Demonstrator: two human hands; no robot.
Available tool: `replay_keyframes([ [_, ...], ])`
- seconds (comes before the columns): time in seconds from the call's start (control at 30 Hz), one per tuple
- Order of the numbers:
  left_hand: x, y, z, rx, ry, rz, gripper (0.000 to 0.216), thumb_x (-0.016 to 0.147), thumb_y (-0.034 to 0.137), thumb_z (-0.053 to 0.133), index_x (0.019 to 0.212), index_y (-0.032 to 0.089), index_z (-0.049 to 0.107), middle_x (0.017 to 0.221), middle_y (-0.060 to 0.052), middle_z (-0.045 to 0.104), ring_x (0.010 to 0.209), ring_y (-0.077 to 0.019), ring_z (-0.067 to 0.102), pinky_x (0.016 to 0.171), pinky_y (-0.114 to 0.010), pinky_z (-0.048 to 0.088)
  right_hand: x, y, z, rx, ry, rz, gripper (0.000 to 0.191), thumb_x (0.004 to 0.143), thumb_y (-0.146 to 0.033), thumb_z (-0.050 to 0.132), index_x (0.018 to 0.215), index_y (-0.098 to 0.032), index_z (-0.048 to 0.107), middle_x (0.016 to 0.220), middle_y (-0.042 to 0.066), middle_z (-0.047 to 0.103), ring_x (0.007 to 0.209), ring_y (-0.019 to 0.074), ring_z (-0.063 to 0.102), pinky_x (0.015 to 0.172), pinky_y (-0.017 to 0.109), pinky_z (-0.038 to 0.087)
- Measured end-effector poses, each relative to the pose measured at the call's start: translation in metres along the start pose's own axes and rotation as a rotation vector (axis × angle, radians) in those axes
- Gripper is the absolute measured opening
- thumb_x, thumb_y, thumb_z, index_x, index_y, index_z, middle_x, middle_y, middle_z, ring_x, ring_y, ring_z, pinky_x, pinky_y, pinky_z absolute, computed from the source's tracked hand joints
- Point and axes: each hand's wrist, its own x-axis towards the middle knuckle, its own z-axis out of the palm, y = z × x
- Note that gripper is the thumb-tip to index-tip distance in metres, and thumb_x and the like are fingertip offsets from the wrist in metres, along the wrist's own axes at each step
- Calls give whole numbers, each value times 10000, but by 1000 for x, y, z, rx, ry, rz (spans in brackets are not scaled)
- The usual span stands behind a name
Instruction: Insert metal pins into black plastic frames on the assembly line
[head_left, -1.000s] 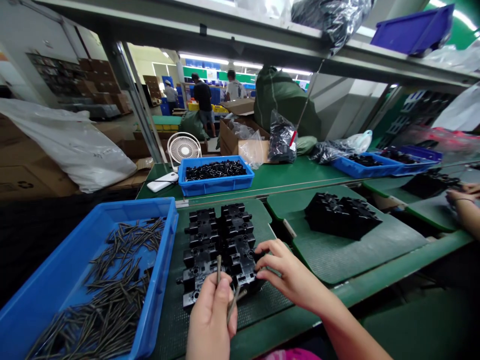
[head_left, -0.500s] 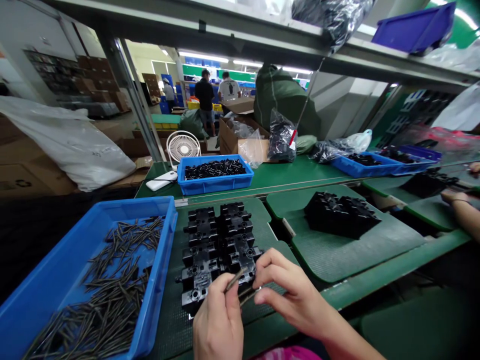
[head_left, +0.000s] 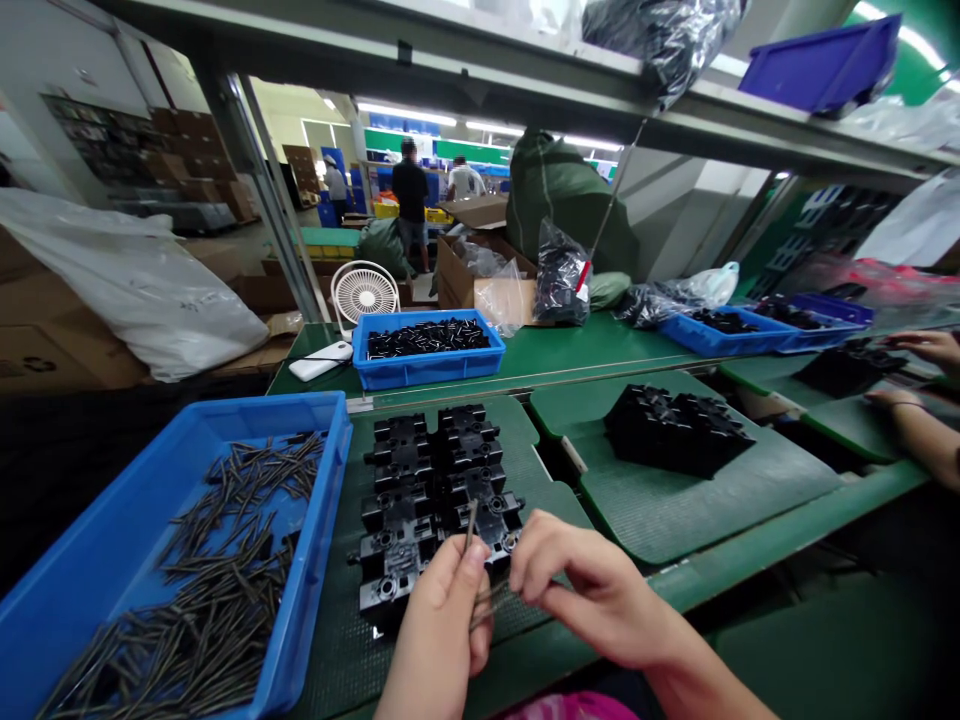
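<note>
My left hand (head_left: 442,615) is closed around a few thin, dark metal rods. One rod (head_left: 472,522) sticks up between thumb and forefinger, and others show below its fingers. Just to the right, my right hand (head_left: 589,585) has its fingertips pinched together close to the near right corner of the black plastic housings (head_left: 399,540). Whatever those fingertips hold is too small to make out. The housings stand in two columns on a green textured mat (head_left: 551,500). Many similar rods (head_left: 191,640) lie loose in a large blue bin (head_left: 339,450) at the left.
A smaller blue tray (head_left: 431,372) of short black pieces stands behind the housings, near a white fan (head_left: 365,292). More black housings (head_left: 675,430) sit on the mat to the right. At the far right, a co-worker's hands (head_left: 911,405) are beside another black block. A shelf (head_left: 480,65) spans overhead.
The rod in my left hand has turned from slanting to nearly upright. My left hand has rolled over, and my right fingertips have drawn together. A co-worker's hand has come further into view.
</note>
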Motion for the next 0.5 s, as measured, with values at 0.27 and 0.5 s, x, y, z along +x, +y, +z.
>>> replay_keyframes([
  [0.27,-9,-3,-4,648,695,566,231,861,414,528,960,218,601,716,-41,660,631,-183,623,636,-262,440,5,-21,5,-471,-196,7,83,898,-129,511,917,-187,567,858,34,612,823,142,509,764,293,417],
  [0.5,-7,-3,-6,727,709,682,248,872,425,512,940,208,612,821,-94,707,734,-225,671,722,-298,480,5,-11,-2,-153,-131,135,60,891,-151,546,916,-185,589,891,29,624,856,125,565,776,252,458],
])
